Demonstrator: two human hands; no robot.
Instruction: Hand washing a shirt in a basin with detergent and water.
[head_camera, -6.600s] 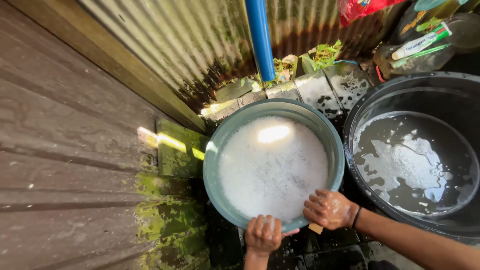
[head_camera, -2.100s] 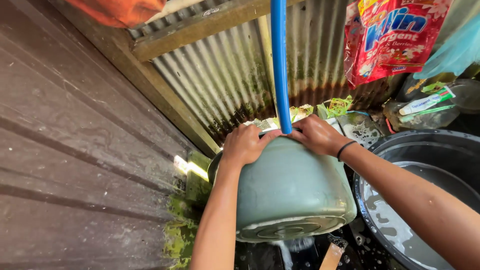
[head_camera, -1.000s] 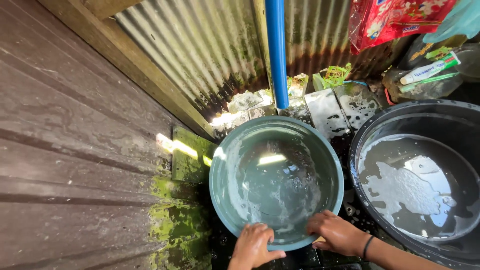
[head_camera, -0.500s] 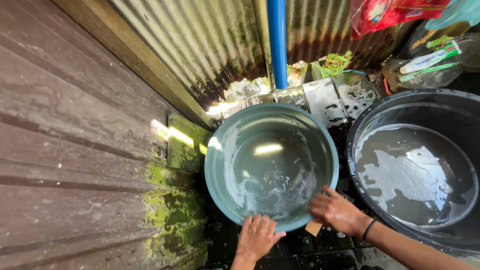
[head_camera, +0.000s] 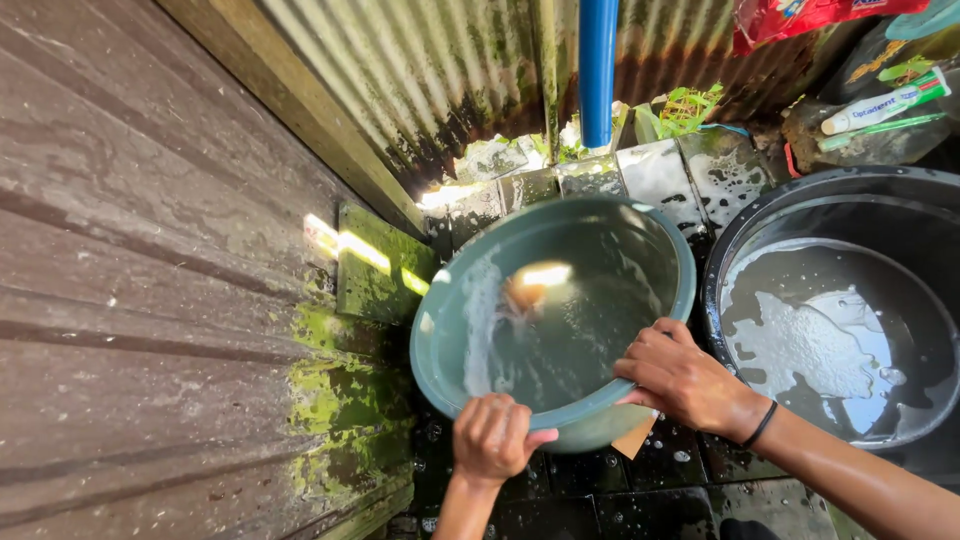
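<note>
a round grey-green plastic basin, tilted and streaked with suds, is gripped at its near rim by the left hand and right hand, fingers curled tight over the edge; a black tub of soapy water is seen just beyond the right fingers.

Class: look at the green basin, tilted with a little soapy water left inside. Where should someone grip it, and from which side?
Grip the green basin by its rolled rim on the near edge, coming from the person's side, one hand either side as the left hand and right hand do. The rim gives fingers a lip, and a spread grip probably steadies the tilt.

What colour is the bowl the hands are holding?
The basin is dull green, seen clearly in the head view.
</note>
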